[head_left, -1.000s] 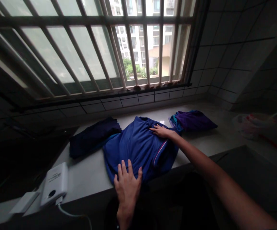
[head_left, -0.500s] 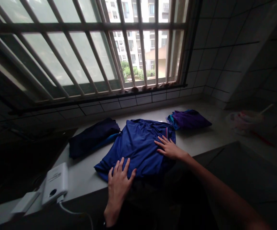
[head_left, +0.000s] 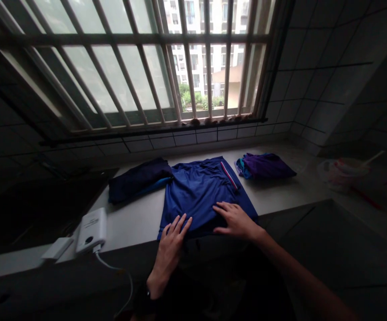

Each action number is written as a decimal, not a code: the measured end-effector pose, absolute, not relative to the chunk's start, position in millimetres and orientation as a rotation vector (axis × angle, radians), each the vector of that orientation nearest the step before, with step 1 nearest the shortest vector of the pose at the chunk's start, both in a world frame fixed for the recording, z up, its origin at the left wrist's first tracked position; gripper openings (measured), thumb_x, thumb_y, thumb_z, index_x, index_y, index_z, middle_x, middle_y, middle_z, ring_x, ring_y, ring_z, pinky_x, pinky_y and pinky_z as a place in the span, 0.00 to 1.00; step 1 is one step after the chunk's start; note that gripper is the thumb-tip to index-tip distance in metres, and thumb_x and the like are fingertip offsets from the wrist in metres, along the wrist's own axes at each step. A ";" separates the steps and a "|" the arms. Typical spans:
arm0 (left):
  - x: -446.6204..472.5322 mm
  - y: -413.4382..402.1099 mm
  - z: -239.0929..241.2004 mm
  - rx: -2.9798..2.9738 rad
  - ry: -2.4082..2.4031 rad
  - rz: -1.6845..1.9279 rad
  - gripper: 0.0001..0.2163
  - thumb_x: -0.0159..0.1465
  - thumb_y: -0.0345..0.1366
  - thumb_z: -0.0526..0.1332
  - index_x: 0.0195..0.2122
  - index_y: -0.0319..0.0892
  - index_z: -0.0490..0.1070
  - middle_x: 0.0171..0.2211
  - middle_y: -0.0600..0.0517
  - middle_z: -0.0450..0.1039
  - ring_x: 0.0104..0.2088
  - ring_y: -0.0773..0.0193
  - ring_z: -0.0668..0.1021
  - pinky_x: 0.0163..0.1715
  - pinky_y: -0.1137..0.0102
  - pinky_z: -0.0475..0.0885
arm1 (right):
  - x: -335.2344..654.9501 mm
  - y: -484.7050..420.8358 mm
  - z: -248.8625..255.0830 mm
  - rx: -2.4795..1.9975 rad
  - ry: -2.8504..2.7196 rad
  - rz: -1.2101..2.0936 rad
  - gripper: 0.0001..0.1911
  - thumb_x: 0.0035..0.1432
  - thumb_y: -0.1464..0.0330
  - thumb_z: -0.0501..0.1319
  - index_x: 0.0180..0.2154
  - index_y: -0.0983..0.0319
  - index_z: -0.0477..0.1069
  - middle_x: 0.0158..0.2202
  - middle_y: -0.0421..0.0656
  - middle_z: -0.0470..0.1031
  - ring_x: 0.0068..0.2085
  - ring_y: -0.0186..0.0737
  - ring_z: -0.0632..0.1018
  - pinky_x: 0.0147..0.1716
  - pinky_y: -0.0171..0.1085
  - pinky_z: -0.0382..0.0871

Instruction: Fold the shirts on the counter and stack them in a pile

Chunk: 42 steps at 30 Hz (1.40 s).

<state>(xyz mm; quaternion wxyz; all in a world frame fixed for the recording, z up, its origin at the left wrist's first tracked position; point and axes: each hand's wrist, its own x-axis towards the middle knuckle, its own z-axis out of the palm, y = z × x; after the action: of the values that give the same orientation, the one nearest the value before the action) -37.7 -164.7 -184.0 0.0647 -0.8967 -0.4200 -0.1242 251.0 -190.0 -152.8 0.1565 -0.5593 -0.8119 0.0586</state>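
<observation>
Set against the moment before, the blue shirt (head_left: 196,196) lies narrower and squarer on the bench (head_left: 133,232). The sleeve that stuck out to the left no longer shows, its left side falls in a straighter line, and a long striped trim (head_left: 228,175) now runs down from the top edge at the right.

Both hands rest open on the shirt's near edge, gripping nothing. The left hand (head_left: 169,254) has its fingers spread, with the tips on the cloth. The right hand (head_left: 235,220) lies flatter, farther onto the shirt, its fingers pointing left.

The pale bench runs along under a wide barred window (head_left: 122,67), with a tiled wall (head_left: 317,80) on the right. Through the glass stand an apartment block (head_left: 206,44) and green trees (head_left: 193,98).

A folded navy garment (head_left: 139,180) touches the shirt's upper left, and a purple bundle (head_left: 263,166) sits just beyond its right side. Nearer the bench's front left lie a white power bank (head_left: 91,231), a white adapter (head_left: 57,248) and a trailing cable (head_left: 113,267). A plastic bag (head_left: 339,174) sits dimly off to the right.
</observation>
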 end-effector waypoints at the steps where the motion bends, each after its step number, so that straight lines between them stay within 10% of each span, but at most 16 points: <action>1: -41.8 -160.3 -184.6 -2.722 -1.255 -0.353 0.34 0.63 0.21 0.55 0.69 0.51 0.60 0.69 0.47 0.63 0.67 0.52 0.68 0.59 0.57 0.68 | 250.2 -201.5 -162.4 -1.605 -2.359 0.171 0.40 0.58 0.66 0.68 0.69 0.60 0.58 0.70 0.54 0.61 0.69 0.56 0.62 0.64 0.55 0.59; 6: -51.0 -136.2 -153.7 -2.997 -1.135 -0.181 0.29 0.63 0.17 0.51 0.59 0.51 0.73 0.57 0.47 0.77 0.52 0.58 0.80 0.50 0.64 0.76 | 256.5 -215.5 -172.6 -1.637 -2.309 0.069 0.35 0.57 0.85 0.54 0.64 0.58 0.65 0.65 0.52 0.68 0.66 0.48 0.67 0.59 0.50 0.64; 11: -65.4 -149.4 -116.3 -3.176 -1.279 -0.219 0.24 0.61 0.18 0.52 0.52 0.47 0.75 0.46 0.49 0.81 0.42 0.61 0.84 0.43 0.70 0.78 | 275.6 -230.0 -134.7 -1.486 -2.368 0.255 0.26 0.53 0.87 0.52 0.47 0.61 0.75 0.43 0.46 0.80 0.44 0.42 0.79 0.45 0.39 0.70; 21: -22.3 -79.0 -13.3 -2.882 -1.326 -0.670 0.10 0.68 0.32 0.56 0.45 0.42 0.76 0.39 0.47 0.81 0.38 0.59 0.83 0.41 0.68 0.77 | 311.0 -146.8 -5.0 -1.692 -2.311 0.139 0.29 0.49 0.85 0.55 0.51 0.62 0.74 0.44 0.48 0.80 0.43 0.43 0.79 0.44 0.38 0.70; 25: 9.5 -34.0 -46.0 -2.668 -1.368 -0.531 0.19 0.67 0.34 0.60 0.59 0.40 0.70 0.59 0.40 0.72 0.60 0.52 0.75 0.61 0.59 0.69 | 285.2 -111.2 -22.4 -1.861 -2.006 -0.305 0.31 0.59 0.84 0.51 0.62 0.63 0.67 0.62 0.56 0.71 0.61 0.49 0.72 0.60 0.48 0.63; 32: 0.1 -60.2 -152.0 -2.756 -1.575 -0.111 0.23 0.73 0.45 0.51 0.67 0.46 0.64 0.69 0.41 0.63 0.68 0.48 0.66 0.61 0.51 0.68 | 263.4 -125.0 -137.3 -2.165 -2.138 0.203 0.26 0.73 0.62 0.47 0.69 0.56 0.60 0.70 0.54 0.61 0.70 0.63 0.60 0.61 0.68 0.58; 42: -1.4 -92.5 -154.4 -2.593 -1.756 -0.201 0.24 0.73 0.46 0.50 0.67 0.45 0.66 0.68 0.40 0.64 0.67 0.47 0.67 0.62 0.49 0.67 | 303.5 -70.9 -120.1 -2.037 -2.179 0.140 0.30 0.67 0.71 0.55 0.69 0.60 0.59 0.72 0.52 0.57 0.70 0.51 0.62 0.65 0.50 0.61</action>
<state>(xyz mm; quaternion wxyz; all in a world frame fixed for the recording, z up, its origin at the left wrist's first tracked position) -1.4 -92.5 -154.4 0.0017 -0.8262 -0.5597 -0.0640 303.5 -70.9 -120.1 0.0774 -0.6801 -0.7276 0.0467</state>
